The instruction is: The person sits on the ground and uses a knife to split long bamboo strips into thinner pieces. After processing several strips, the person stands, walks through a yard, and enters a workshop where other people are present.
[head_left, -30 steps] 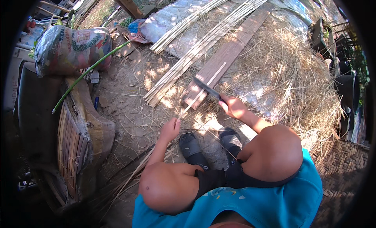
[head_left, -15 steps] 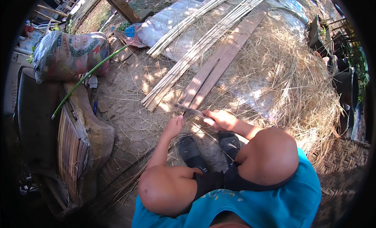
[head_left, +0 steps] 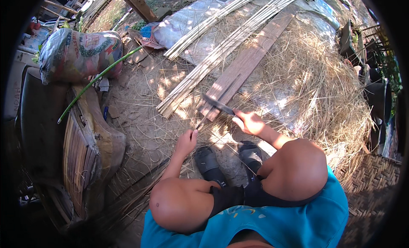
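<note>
My left hand (head_left: 186, 141) is closed around the near end of a thin, dark strip (head_left: 201, 122), which looks like split bamboo. The strip points away from me toward the near end of a long brown wooden board (head_left: 251, 62). In my right hand (head_left: 250, 122) is the handle of a long-bladed knife (head_left: 218, 104). Its dark blade slants to the left across the board's near end, over the strip's far part. Whether blade and strip touch is hard to tell. A dark slit runs lengthwise along the board near this end.
Pale bamboo strips (head_left: 204, 73) lie in long bundles left of the board. A heap of straw-like shavings (head_left: 319, 82) spreads to the right. At the left are a stuffed sack (head_left: 81, 56), a green stalk (head_left: 100, 75) and a wooden slatted seat (head_left: 81, 158). Woven matting (head_left: 370, 192) is at lower right.
The knife has moved away from my left hand, farther over the board's end, and its blade is tilted more. My right hand has shifted right; more of the strip now shows.
</note>
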`<state>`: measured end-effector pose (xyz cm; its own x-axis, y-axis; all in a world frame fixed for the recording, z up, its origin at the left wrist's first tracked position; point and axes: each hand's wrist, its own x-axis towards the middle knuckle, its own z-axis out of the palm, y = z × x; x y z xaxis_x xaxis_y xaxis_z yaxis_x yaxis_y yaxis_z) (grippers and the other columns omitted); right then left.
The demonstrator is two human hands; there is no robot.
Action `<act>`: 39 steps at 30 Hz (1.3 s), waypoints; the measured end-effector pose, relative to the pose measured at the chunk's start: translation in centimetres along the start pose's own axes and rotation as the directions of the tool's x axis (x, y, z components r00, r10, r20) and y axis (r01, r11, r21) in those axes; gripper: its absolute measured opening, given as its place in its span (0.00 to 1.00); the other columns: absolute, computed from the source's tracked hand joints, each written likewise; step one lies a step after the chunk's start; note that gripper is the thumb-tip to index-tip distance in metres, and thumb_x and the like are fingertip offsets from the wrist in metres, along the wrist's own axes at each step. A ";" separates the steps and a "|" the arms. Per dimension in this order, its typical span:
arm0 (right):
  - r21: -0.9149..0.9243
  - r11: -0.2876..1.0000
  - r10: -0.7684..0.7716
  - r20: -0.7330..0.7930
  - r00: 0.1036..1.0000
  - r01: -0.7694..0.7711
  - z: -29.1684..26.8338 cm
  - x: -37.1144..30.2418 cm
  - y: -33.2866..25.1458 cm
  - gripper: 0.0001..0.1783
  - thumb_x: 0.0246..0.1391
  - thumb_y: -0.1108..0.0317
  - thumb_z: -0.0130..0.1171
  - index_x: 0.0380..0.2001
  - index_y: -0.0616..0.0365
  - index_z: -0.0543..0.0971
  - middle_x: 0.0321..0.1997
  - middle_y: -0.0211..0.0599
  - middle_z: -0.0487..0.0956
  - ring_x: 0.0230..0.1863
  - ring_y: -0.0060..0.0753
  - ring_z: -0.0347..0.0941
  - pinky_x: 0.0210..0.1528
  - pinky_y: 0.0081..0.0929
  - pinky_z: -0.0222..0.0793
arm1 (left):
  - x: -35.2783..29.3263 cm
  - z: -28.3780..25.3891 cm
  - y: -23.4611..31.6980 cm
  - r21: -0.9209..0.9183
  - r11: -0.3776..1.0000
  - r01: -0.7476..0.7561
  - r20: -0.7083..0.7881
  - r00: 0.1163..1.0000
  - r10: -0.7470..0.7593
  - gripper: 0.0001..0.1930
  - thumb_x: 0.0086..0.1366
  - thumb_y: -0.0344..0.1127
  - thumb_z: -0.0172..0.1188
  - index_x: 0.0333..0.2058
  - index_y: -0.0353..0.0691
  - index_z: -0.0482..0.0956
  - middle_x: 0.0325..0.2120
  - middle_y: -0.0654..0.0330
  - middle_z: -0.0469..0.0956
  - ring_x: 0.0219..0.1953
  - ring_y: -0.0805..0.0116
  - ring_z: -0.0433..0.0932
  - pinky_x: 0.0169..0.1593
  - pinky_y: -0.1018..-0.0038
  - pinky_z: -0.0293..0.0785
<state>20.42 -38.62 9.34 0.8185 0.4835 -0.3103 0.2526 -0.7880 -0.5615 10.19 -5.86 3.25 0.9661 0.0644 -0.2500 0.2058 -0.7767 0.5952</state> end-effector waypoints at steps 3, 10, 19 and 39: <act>-0.084 0.950 -0.299 0.042 0.953 0.301 3.9 -0.4 0.5 0.24 0.67 0.45 0.53 0.60 0.42 0.74 0.38 0.50 0.79 0.35 0.59 0.80 0.42 0.49 0.80 | -1.3 -1.5 -0.7 0.273 0.961 0.046 0.006 0.999 -0.049 0.25 0.76 0.53 0.40 0.37 0.38 0.78 0.30 0.39 0.81 0.36 0.34 0.80 0.42 0.44 0.74; 0.063 0.986 0.164 -0.317 0.934 -0.152 -2.7 3.4 6.6 0.24 0.68 0.50 0.52 0.59 0.51 0.73 0.28 0.54 0.82 0.32 0.59 0.81 0.37 0.51 0.78 | -1.6 -2.8 -1.0 0.190 0.981 0.030 0.131 0.990 -0.055 0.23 0.77 0.50 0.42 0.35 0.37 0.78 0.27 0.38 0.80 0.33 0.35 0.79 0.39 0.47 0.73; 0.045 0.956 0.284 -0.399 0.872 -0.291 -3.3 5.3 10.4 0.21 0.69 0.49 0.49 0.55 0.49 0.73 0.31 0.53 0.83 0.34 0.63 0.81 0.37 0.54 0.77 | -1.3 -4.2 -5.9 -0.328 0.854 0.403 0.528 0.828 -0.188 0.27 0.78 0.52 0.46 0.25 0.37 0.75 0.19 0.64 0.72 0.23 0.73 0.70 0.30 0.70 0.69; 0.304 0.948 0.219 -0.417 0.882 -0.092 4.3 2.0 8.0 0.24 0.66 0.55 0.56 0.61 0.52 0.73 0.41 0.56 0.83 0.42 0.63 0.81 0.43 0.48 0.76 | 25.9 -13.6 -1.7 0.555 0.830 -0.054 0.277 0.953 -0.124 0.16 0.64 0.37 0.52 0.45 0.45 0.85 0.47 0.49 0.82 0.52 0.46 0.80 0.56 0.57 0.77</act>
<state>21.88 -42.35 0.93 0.9924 0.0955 -0.0770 0.0078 -0.6756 -0.7372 36.99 5.63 6.13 0.8517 -0.0162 -0.5237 0.0326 -0.9959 0.0838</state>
